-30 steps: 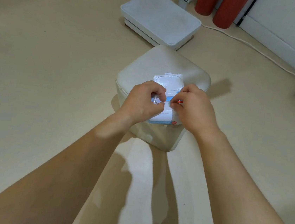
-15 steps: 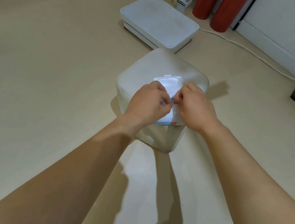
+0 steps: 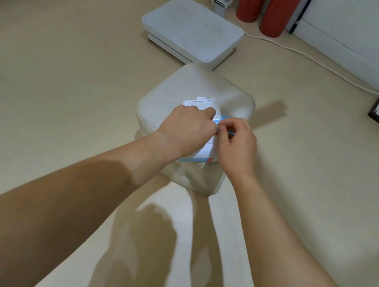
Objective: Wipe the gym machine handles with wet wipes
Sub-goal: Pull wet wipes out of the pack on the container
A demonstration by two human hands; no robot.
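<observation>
Both hands meet over the wet wipes pack [image 3: 202,155], close together and almost touching. On the left, the left hand [image 3: 186,129] is curled over the top of the pack, holding it down, with a fingertip reaching to the base of the flipped-up white lid [image 3: 202,102]. The pack lies flat on a white padded stool [image 3: 190,84], near its front edge. To the right, the right hand [image 3: 235,146] pinches a blue strip at the pack's top edge between thumb and forefinger. This looks like the opening step: getting at the wipes before any cleaning starts. The dispensing hole is hidden under the left knuckles, so I cannot tell whether a wipe is showing or how full the pack is. Next, a single sheet probably has to be pinched and drawn out while the other hand pins the soft pack, or it will lift along. No gym machine handles are in view.
</observation>
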